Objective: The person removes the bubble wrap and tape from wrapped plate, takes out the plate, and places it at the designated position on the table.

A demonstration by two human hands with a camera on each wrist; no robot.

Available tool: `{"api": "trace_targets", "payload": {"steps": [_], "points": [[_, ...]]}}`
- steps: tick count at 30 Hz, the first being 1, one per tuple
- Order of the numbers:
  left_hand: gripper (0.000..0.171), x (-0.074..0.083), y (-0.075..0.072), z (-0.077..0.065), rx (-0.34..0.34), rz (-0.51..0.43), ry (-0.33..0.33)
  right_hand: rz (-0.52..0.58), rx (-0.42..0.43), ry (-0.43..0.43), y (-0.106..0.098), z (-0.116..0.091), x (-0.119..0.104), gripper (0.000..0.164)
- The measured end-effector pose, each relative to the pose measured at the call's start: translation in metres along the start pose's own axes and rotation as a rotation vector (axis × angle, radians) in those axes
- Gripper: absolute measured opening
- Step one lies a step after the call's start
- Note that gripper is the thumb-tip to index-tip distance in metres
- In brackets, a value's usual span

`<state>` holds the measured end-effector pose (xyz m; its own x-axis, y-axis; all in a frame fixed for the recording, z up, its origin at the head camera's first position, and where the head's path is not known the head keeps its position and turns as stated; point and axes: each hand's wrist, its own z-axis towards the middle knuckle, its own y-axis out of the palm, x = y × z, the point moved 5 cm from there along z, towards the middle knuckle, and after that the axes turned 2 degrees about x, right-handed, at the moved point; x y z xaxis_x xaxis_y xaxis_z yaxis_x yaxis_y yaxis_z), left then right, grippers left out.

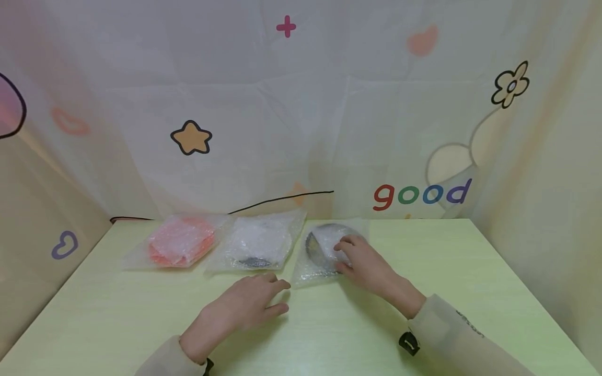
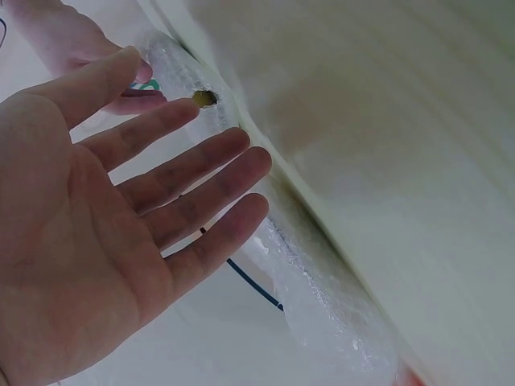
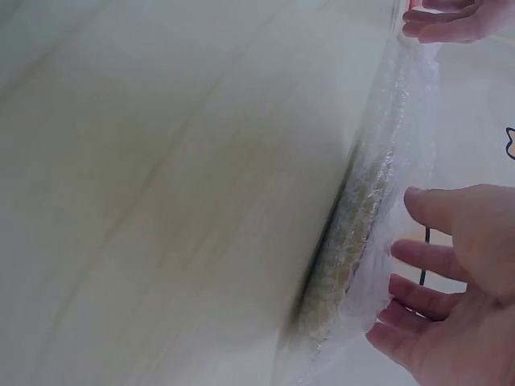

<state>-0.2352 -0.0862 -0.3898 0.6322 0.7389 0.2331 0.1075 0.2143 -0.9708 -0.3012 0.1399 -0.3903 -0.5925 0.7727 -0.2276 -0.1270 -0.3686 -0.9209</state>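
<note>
Three clear bubble-wrap bags lie side by side along the back of the table. In the head view my right hand is over the right bag, which has a dark round rim showing through it. Its loosely bent fingertips are right at the plastic in the right wrist view. My left hand is in front of the middle bag, with its fingers extended and its palm bare in the left wrist view. Something white with a dark lower edge shows inside the middle bag.
The left bag contains something coral-pink. Behind the pale yellow-green table hangs a printed curtain with a star, a flower and the word "good". More fabric closes in both sides.
</note>
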Motion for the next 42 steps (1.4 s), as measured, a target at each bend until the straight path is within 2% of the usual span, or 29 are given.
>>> {"api": "trace_targets", "payload": {"steps": [6,14,20,27,36,42], "points": [[0.039,0.001,0.001,0.001,0.004,0.011,0.006,-0.030,-0.054,0.048,0.001,0.000,0.003,0.044],[0.039,0.001,0.000,0.002,0.000,0.010,-0.005,-0.058,-0.072,0.041,0.002,0.002,0.004,0.040],[0.038,0.000,-0.001,0.002,0.011,0.013,0.015,-0.061,-0.078,0.023,-0.003,0.001,0.003,0.035],[0.033,0.000,-0.005,0.006,0.066,0.004,0.060,-0.055,-0.091,0.003,-0.006,-0.001,0.003,0.030],[0.032,0.002,-0.007,0.007,0.138,-0.007,0.083,-0.041,-0.090,-0.023,-0.006,-0.009,0.001,0.031],[0.037,0.002,-0.008,0.007,0.180,-0.021,0.071,-0.036,-0.072,-0.045,-0.008,-0.016,-0.001,0.031]]}}
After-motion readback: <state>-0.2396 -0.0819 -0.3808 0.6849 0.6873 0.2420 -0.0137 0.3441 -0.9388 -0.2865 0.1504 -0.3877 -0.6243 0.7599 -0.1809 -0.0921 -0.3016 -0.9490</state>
